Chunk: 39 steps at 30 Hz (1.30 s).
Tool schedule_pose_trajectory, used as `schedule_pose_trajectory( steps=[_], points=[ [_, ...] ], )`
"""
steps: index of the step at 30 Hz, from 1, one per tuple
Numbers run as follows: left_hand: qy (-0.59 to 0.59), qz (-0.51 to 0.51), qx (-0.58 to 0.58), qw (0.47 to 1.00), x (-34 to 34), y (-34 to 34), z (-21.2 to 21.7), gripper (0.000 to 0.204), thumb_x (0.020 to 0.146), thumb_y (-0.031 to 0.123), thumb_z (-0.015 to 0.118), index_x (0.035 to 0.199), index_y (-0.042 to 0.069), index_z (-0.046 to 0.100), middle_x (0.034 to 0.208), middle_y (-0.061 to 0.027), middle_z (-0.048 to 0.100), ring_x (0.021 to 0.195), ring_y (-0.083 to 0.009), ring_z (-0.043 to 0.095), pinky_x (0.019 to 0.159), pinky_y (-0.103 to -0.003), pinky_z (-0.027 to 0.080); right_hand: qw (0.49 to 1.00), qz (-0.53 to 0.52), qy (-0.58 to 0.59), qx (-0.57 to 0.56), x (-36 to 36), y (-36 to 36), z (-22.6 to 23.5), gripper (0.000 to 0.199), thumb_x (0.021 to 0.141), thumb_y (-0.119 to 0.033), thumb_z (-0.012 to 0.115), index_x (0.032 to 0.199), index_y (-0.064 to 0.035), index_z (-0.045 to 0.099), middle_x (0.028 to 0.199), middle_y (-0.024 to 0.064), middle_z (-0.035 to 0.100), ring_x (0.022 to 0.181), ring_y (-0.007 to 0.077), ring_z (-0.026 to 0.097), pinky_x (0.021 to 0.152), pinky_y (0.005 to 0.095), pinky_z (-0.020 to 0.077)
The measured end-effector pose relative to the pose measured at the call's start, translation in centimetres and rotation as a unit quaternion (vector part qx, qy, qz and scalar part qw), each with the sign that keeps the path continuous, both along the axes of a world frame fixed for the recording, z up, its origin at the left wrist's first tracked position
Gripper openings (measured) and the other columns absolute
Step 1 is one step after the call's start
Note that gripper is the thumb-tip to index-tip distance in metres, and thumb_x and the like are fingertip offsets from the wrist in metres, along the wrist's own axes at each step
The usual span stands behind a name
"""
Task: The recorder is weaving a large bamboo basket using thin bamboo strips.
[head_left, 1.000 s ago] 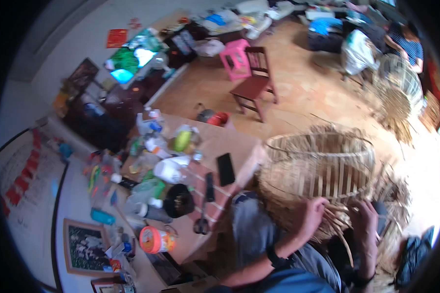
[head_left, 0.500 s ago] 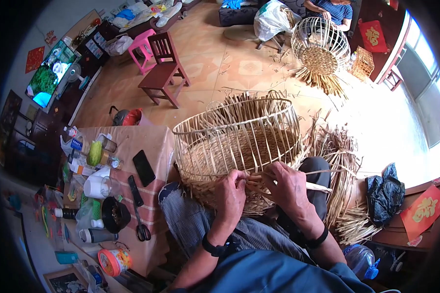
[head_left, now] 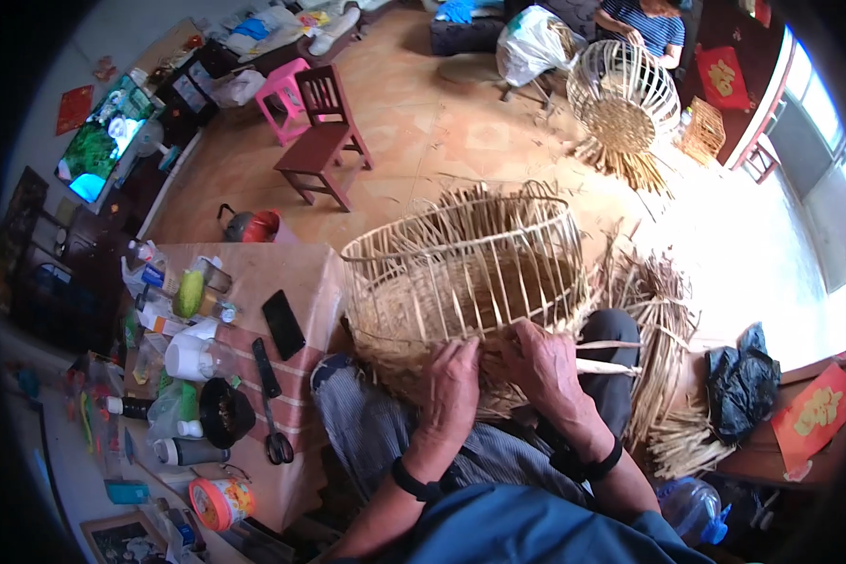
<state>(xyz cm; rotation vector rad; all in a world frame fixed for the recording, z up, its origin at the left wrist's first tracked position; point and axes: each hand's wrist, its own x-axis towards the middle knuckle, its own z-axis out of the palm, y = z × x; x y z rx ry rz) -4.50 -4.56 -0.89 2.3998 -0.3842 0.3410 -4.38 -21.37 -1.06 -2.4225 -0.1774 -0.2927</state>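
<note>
Head view, from your left: a lit television screen [head_left: 108, 136] stands by the wall. Nearer you, a table [head_left: 321, 273] carries a crowd of containers, with a yellow-green gourd-like thing [head_left: 189, 293] among them, an orange-lidded jar [head_left: 218, 505] near the lower end and a black bowl [head_left: 226, 414]. Beside these lie dark-handled scissors [head_left: 277, 446] and a black phone [head_left: 283, 324]. Beyond the table, on the tiled floor, a pink stool [head_left: 271, 103] stands just behind a dark red wooden chair [head_left: 315, 148].

Your left hand [head_left: 449, 390] is at the near side of the basket [head_left: 475, 282], its fingers bent and drawn together; the tips are hidden, so I can't tell whether they pinch a strand. The basket sits in front of you by your knees, its open ribs rising from a woven lower part. Your right hand [head_left: 543, 371] is just beside the left on that same near side, fingers curled; what it pinches is hidden too. Pale strips [head_left: 609, 368] stick out to its right, across your dark-clad knee.

Farther off, a person in a striped top [head_left: 653, 36] works at a second basket [head_left: 625, 127]. Next come a heap of dry strips [head_left: 663, 320], a clear bottle [head_left: 691, 508], a black plastic bag [head_left: 741, 381] and a red paper [head_left: 815, 414].
</note>
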Motion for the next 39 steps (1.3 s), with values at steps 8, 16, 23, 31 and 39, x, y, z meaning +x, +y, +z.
schedule_pose_trajectory(
  steps=[8,16,23,31,39],
  points=[
    [-0.012,0.033,-0.068,0.997,-0.5,-1.0,-1.1,0.018,0.089,0.002,0.071,0.107,0.005,0.072,0.095,-0.016,0.072,0.093,-0.0347,0.069,0.083,-0.043,0.055,0.998,-0.045,-0.027,-0.03,-1.2,0.4,-2.1,0.017,0.083,-0.023,0.081,0.092,-0.0125,0.07,0.086,0.0084,0.067,0.076,0.0316,0.069,0.064,0.0441,0.0525],
    [-0.046,0.013,-0.081,0.996,-0.3,0.1,-1.4,0.02,0.087,0.001,0.071,0.107,0.005,0.071,0.097,-0.0139,0.072,0.094,-0.0335,0.069,0.085,-0.042,0.055,0.996,-0.029,-0.062,-0.065,-1.2,1.4,-0.8,0.015,0.092,-0.019,0.072,0.091,-0.008,0.062,0.08,0.0115,0.063,0.071,0.0351,0.065,0.063,0.0478,0.046],
    [-0.114,0.036,0.084,0.989,-0.7,0.1,1.0,0.025,0.078,0.001,0.07,0.102,0.007,0.073,0.095,-0.0059,0.062,0.096,-0.0257,0.063,0.086,-0.038,0.053,0.995,-0.004,-0.044,-0.091,-1.6,1.1,0.7,0.017,0.088,-0.022,0.076,0.093,-0.0105,0.065,0.08,0.0102,0.058,0.073,0.0314,0.063,0.059,0.0457,0.0483],
    [-0.109,0.008,0.066,0.992,-0.2,0.4,1.0,0.024,0.08,0.0,0.067,0.102,0.005,0.073,0.098,-0.006,0.062,0.096,-0.0255,0.063,0.086,-0.038,0.053,0.99,0.054,-0.104,-0.072,-0.3,0.3,0.5,0.02,0.082,-0.021,0.079,0.093,-0.011,0.066,0.088,0.0091,0.056,0.074,0.0298,0.063,0.059,0.0436,0.0506],
    [-0.097,-0.009,-0.035,0.995,0.3,0.8,-0.5,0.022,0.08,-0.002,0.068,0.101,0.002,0.071,0.1,-0.008,0.063,0.095,-0.0271,0.065,0.081,-0.038,0.055,0.985,0.089,-0.121,-0.08,-0.7,0.2,0.4,0.021,0.083,-0.019,0.078,0.095,-0.0082,0.064,0.089,0.0093,0.056,0.079,0.0282,0.063,0.062,0.0425,0.0501]
  ],
)
